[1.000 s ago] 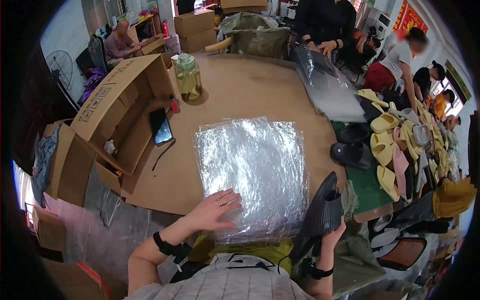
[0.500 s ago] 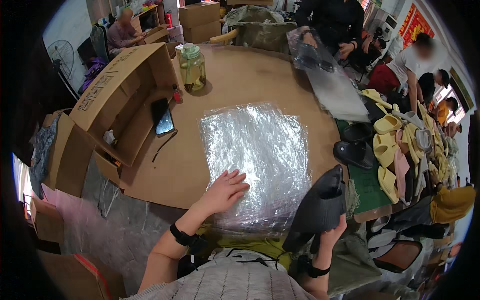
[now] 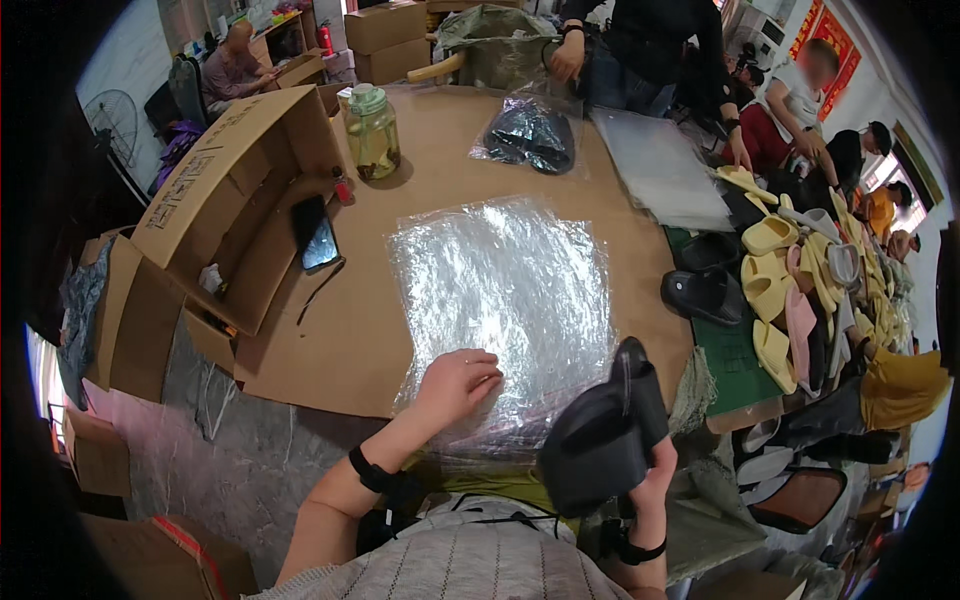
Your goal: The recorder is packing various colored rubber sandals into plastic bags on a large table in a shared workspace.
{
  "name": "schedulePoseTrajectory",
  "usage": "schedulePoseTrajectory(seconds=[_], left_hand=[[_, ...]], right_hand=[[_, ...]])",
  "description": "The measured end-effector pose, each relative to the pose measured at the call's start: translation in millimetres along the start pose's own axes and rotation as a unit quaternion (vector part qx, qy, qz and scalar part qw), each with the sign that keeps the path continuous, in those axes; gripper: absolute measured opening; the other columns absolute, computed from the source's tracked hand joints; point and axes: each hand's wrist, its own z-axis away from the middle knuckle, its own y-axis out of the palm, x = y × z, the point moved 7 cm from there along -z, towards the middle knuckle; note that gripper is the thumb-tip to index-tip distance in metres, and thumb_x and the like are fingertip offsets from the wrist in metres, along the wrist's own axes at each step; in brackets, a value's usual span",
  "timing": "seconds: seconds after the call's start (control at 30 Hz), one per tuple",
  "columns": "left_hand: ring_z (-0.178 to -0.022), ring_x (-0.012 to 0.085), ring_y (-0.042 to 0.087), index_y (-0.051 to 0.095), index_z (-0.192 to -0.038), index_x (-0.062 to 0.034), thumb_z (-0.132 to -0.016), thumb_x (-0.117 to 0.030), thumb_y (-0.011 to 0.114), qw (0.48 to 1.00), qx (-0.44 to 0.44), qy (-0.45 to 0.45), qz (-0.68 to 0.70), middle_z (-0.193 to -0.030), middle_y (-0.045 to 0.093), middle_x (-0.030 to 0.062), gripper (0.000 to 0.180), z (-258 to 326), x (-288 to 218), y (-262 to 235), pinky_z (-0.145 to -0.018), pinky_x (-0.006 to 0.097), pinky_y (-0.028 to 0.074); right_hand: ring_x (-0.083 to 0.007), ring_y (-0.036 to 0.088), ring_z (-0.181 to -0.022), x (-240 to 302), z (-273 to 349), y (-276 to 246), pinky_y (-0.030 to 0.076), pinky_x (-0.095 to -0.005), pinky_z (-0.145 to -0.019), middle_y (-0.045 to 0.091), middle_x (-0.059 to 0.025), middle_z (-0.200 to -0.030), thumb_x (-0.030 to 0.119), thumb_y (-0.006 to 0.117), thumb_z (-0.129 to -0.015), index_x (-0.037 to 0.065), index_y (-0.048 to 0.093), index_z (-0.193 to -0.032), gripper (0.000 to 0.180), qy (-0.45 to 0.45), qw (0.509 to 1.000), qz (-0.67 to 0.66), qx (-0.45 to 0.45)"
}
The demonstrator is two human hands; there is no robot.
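Black slide sandals (image 3: 610,460), apparently a pair, are gripped at the side by the right hand (image 3: 655,475); its fingers are partly hidden behind them. The sandals are held tilted over the near right corner of the clear plastic bag stack (image 3: 500,270). Left hand (image 3: 455,388) is rested on the stack's near left part, fingers drawn together and curled; whether film is pinched can't be told.

Changed: over the last second the sandals have been swung inward and turned, and the left fingers gathered from a spread. Judged status: sandals brought nearer the bags, not yet bagged.

Further out: a bagged black pair (image 3: 530,135) has been set on the brown-covered table (image 3: 640,290), near the co-worker (image 3: 660,40).
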Motion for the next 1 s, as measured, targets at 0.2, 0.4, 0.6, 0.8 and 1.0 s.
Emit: schedulePoseTrajectory(seconds=[0.2, 0.4, 0.6, 0.8, 1.0], left_hand=[[-0.1, 0.0267, 0.069, 0.076, -0.098, -0.0073, -0.088, -0.014, 0.07, 0.979, -0.078, -0.124, 0.141, -0.11, 0.073, 0.0087, 0.014, -3.5, 0.4, -16.9, -0.086, 0.036, 0.054], [-0.107, 0.0285, 0.066, 0.075, -0.089, -0.008, -0.084, -0.01, 0.072, 0.988, -0.131, -0.005, 0.08, -0.111, 0.072, 0.0058, 0.006, 1.1, -28.7, -35.7, -0.09, 0.041, 0.053], [-0.109, 0.0301, 0.065, 0.074, -0.089, -0.0092, -0.08, -0.009, 0.074, 0.991, -0.118, 0.05, 0.035, -0.108, 0.072, 0.0053, 0.01, 2.8, -54.7, -29.8, -0.091, 0.042, 0.052], [-0.116, 0.031, 0.063, 0.072, -0.091, -0.0057, -0.082, -0.006, 0.073, 0.982, -0.089, 0.137, 0.098, -0.111, 0.071, 0.0076, 0.01, 3.0, -85.4, -21.3, -0.094, 0.042, 0.053], [-0.123, 0.0306, 0.06, 0.07, -0.098, -0.0037, -0.086, -0.004, 0.069, 0.971, -0.002, 0.19, 0.146, -0.119, 0.068, 0.0085, 0.012, 10.3, -101.8, -9.8, -0.096, 0.041, 0.052]], right_hand=[[-0.0391, 0.057, -0.069, 13.5, 12.2, 56.0, 0.046, -0.045, -0.06, 0.056, -0.0151, -0.074, 0.002, 0.072, -0.062, 0.002, 0.066, -0.082, 0.021, -0.126, 0.954, 0.204, 0.182], [-0.0406, 0.056, -0.072, -2.0, 1.6, 54.4, 0.045, -0.0488, -0.061, 0.054, -0.017, -0.073, 0.001, 0.066, -0.059, 0.002, 0.058, -0.077, 0.02, -0.096, 0.953, 0.253, 0.137], [-0.0432, 0.057, -0.075, -13.8, 0.6, 72.2, 0.046, -0.0494, -0.065, 0.054, -0.0189, -0.076, -0.001, 0.064, -0.059, 0.001, 0.054, -0.077, 0.02, -0.082, 0.958, 0.231, 0.149], [-0.0454, 0.059, -0.078, -25.6, -10.1, 86.2, 0.048, -0.0519, -0.069, 0.057, -0.0221, -0.08, 0.002, 0.066, -0.063, -0.001, 0.055, -0.075, 0.017, -0.069, 0.951, 0.27, 0.134], [-0.0449, 0.059, -0.072, -36.2, -24.5, 112.2, 0.048, -0.0518, -0.065, 0.058, -0.0242, -0.075, 0.004, 0.07, -0.067, -0.001, 0.057, -0.074, 0.016, -0.103, 0.94, 0.306, 0.115]])
